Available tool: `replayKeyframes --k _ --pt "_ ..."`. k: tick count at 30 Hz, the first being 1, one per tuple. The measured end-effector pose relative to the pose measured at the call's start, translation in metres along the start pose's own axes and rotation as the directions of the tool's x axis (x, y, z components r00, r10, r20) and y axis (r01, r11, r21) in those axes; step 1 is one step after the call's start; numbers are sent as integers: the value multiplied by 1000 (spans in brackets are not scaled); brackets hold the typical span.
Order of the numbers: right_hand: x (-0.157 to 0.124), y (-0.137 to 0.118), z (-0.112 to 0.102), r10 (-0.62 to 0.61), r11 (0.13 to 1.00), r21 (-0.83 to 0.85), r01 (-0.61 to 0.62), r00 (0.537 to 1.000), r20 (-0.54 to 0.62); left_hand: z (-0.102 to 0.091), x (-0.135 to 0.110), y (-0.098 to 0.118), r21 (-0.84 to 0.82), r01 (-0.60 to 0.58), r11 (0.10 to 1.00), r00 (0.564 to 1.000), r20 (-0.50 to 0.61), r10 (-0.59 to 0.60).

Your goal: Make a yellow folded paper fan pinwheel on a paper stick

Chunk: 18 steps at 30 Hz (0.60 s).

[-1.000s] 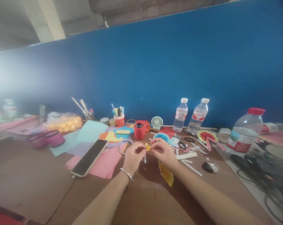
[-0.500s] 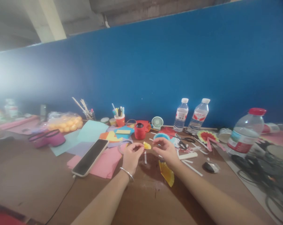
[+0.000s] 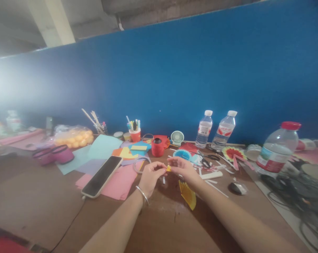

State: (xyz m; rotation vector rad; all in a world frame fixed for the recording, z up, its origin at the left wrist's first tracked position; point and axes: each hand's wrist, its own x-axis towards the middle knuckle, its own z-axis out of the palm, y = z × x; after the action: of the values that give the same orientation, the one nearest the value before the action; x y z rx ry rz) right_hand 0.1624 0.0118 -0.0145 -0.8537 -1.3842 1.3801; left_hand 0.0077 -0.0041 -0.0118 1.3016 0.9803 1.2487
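Ok, left hand [image 3: 150,175] + right hand [image 3: 184,170] both pinch pleated yellow paper bit [image 3: 169,169] just above brown table [image 3: 153,225]. Ribbed yellow fan [image 3: 188,195] lies flat by right wrist; bare wood nearer the body.

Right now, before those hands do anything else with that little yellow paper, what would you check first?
1. Grip: the left hand pinches the yellow paper piece: ok.
2. Second grip: the right hand has its fingers at the piece; firm hold: cannot tell.
3. The piece is lifted off the table: ok.
4. The yellow pleated fan lies by the right wrist; touching: cannot tell.
5. The scissors lie apart from both hands: ok.
6. The phone lies left of the left hand, apart: ok.
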Motion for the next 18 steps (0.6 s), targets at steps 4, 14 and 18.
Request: replayKeyframes --k 4,14,18 --pt "-2 -4 -4 131 991 19 -134 983 126 -1 -1 6 -183 97 978 994 75 -84" --pt "-1 -1 -3 114 987 -112 -114 993 -9 -5 1 6 -191 114 975 993 23 -112" --pt "-1 -1 -2 180 981 -72 -180 984 0 -4 2 6 -139 101 985 994 -22 -105"
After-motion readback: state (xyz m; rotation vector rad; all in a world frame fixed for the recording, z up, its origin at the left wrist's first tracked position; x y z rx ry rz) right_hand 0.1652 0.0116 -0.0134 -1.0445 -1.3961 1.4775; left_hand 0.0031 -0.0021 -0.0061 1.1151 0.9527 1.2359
